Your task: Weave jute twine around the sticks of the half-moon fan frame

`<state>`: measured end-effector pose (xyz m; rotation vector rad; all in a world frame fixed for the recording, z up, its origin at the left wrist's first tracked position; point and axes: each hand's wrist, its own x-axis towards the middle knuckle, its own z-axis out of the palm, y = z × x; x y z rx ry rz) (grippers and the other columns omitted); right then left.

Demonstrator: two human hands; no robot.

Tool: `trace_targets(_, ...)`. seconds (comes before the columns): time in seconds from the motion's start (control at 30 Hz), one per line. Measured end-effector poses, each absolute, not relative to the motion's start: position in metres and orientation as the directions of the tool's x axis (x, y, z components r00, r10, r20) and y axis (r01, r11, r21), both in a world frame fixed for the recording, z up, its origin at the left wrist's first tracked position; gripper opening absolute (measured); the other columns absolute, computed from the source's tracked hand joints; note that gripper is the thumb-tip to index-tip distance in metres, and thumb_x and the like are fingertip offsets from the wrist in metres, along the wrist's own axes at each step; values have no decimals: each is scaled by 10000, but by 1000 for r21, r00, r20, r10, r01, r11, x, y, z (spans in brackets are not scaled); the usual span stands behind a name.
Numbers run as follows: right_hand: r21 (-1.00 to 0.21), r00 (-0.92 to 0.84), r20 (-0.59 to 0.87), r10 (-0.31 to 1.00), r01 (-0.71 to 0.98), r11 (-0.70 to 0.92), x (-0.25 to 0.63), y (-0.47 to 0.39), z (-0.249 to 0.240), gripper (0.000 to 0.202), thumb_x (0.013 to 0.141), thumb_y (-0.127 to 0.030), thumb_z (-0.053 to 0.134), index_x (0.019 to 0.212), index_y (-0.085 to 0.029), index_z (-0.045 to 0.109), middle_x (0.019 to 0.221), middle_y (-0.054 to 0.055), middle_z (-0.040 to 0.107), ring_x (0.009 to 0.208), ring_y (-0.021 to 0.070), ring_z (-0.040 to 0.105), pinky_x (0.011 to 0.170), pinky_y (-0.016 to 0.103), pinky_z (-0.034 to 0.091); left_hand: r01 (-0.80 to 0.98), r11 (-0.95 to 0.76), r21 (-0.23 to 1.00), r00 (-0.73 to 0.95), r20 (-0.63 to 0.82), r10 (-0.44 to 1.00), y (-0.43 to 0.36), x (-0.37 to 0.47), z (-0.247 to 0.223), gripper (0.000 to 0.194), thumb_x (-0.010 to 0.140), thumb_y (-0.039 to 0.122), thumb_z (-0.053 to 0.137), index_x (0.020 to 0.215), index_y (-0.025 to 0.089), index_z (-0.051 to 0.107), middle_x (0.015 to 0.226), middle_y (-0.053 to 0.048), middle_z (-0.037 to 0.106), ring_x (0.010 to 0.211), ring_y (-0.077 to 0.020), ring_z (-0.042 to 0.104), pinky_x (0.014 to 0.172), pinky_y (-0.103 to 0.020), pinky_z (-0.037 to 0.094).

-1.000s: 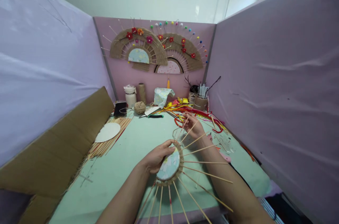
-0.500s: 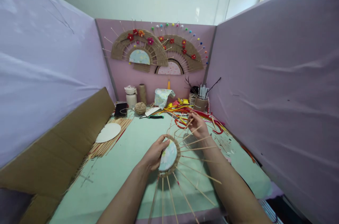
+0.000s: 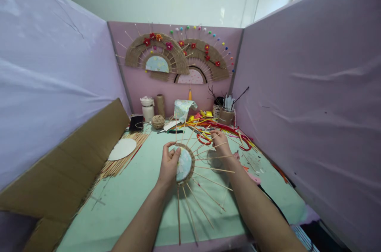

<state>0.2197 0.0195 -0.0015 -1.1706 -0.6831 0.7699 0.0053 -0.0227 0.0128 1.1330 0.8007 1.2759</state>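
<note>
My left hand (image 3: 170, 162) grips a half-round fan piece (image 3: 183, 165), covered in pale blue patterned cloth and edged with a woven brown twine band. Thin wooden sticks (image 3: 212, 170) fan out from its curved rim to the far side, the right and toward me. Beyond the right-hand sticks, my right hand (image 3: 220, 143) is closed in a pinch. A thin length of twine (image 3: 190, 139) appears to run from the piece's far end to those fingertips, though its end is hidden. Loose coils of thin cord (image 3: 214, 160) lie on the table below my right hand.
Bamboo sticks (image 3: 122, 160) and a white oval card (image 3: 122, 149) lie left, beside a leaning cardboard sheet (image 3: 68, 164). At the back are a twine ball (image 3: 158, 122), pliers (image 3: 175, 131), red strips (image 3: 229, 128) and a pen holder (image 3: 226, 116). A pink glue gun (image 3: 253, 178) sits right.
The half-round piece has moved up and left with my left hand and turned slightly, its sticks swinging along. My right hand stays pinched, slightly lower. The pink glue gun now shows more.
</note>
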Motion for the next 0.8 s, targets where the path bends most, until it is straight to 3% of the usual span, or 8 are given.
trace_targets(0.27,-982,537,186,823,112,149,221,21,-3,60,574,-172,554,619,-184,592,449,-59,469,440,98,373,444,222,261,-329,-117,937,109,161,981,-27,5,20,410,764,413,608,1073,244,398,647,59,539,463,-79,478,433,-176,362)
trace_targets(0.43,-964,297,195,935,234,127,209,17,-11,140,485,-54,553,523,-169,622,449,-51,497,449,85,392,457,210,258,-396,-133,909,55,168,984,-27,2,25,406,764,378,618,1082,245,403,677,51,542,513,-87,509,472,-184,400)
trace_targets(0.6,-886,-25,142,989,442,139,203,15,-18,217,535,-64,547,665,-170,686,446,-71,425,430,68,344,441,200,227,-468,-156,870,7,180,984,-23,0,26,472,745,359,642,1140,252,407,732,37,567,561,-92,543,514,-196,432)
trace_targets(0.7,-875,27,150,988,468,120,205,17,-17,176,589,-109,536,688,-160,671,469,-58,455,440,78,367,452,204,254,-510,-135,850,-3,156,988,-22,-2,27,509,724,350,665,1155,233,419,742,29,587,568,-94,553,514,-198,437)
trace_targets(0.8,-877,116,247,962,449,171,209,19,-16,122,631,-169,527,666,-159,643,565,-11,565,523,108,461,514,220,333,-565,-42,824,44,81,996,-20,-5,28,541,678,309,709,1147,193,466,741,20,603,575,-92,564,534,-200,452)
